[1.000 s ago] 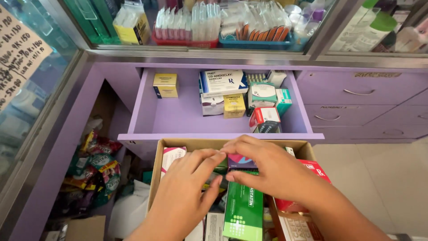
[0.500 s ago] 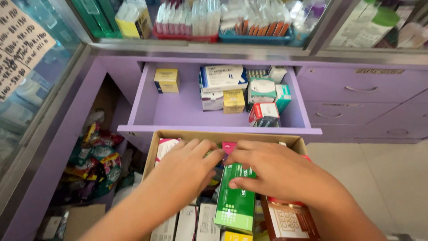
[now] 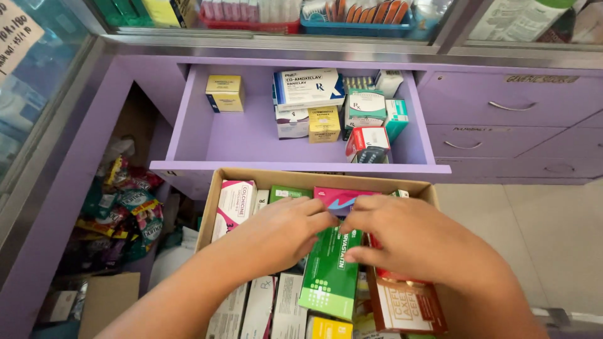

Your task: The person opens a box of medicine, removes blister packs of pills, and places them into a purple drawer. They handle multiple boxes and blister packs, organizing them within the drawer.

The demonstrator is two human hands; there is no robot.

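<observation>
A cardboard box (image 3: 217, 188) packed with medicine cartons is seen below an open purple drawer (image 3: 251, 141). The left hand (image 3: 279, 229) and right hand (image 3: 408, 238) are laid palm down over the cartons, fingers curled and fingertips nearly meeting above a green carton (image 3: 330, 276) standing among the others. Whether anything is actually gripped cannot be told. A pink carton (image 3: 339, 198) is just behind the fingertips.

Purple drawer cabinet (image 3: 502, 135), open drawer (image 3: 251, 141), glass case (image 3: 38, 94), pale tiled floor (image 3: 553, 232)
</observation>
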